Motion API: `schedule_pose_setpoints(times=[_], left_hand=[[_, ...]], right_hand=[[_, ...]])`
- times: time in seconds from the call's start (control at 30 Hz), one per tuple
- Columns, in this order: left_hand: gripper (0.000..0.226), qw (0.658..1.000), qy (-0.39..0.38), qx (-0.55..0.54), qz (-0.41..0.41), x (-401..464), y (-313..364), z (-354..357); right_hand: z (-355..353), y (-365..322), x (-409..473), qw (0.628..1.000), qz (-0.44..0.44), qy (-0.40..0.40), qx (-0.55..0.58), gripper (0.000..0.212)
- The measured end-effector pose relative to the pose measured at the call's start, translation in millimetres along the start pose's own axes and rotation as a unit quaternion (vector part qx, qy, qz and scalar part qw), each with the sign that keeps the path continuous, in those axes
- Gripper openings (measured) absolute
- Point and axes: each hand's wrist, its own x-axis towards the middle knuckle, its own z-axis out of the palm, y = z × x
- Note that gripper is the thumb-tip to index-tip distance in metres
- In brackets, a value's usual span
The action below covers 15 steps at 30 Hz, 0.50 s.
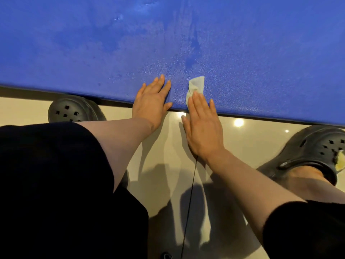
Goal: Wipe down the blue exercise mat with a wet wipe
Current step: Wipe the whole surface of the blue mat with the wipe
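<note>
The blue mat (242,53) lies flat on the pale glossy floor (242,139), filling the upper half of the view; its near edge runs from left, higher, to right, lower; darker damp streaks and patches mark its middle. The wipe (197,85), white and crumpled, sits on the mat just inside the near edge; the right hand (202,126) presses on its near end with straight fingers, palm down, grip apart, the heel of the hand over the floor. The left hand (152,101) lies flat just beside it, fingers spread on the mat, thumb at the edge, holding nothing. Dark sleeves cover both upper forearms; a black clog (72,109) stands at the left against the mat's edge, another clog (317,148) at the right; a thin black cord (190,199) hangs between the arms.
</note>
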Motion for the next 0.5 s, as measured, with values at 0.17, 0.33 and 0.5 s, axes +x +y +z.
schedule_pose_setpoints(times=[0.17,0.33,0.5], left_hand=[[0.060,1.000,0.007,0.001,-0.003,0,3,-1],[0.060,1.000,0.001,0.019,-0.002,-5,4,1],[0.060,1.000,0.004,0.029,0.007,-3,1,0]], right_hand=[[-10,-8,29,0.997,-0.037,-0.060,-0.016,0.066],[-22,7,58,0.996,0.012,-0.072,-0.056,0.062],[-13,-17,26,0.998,0.027,-0.033,0.036,0.071]])
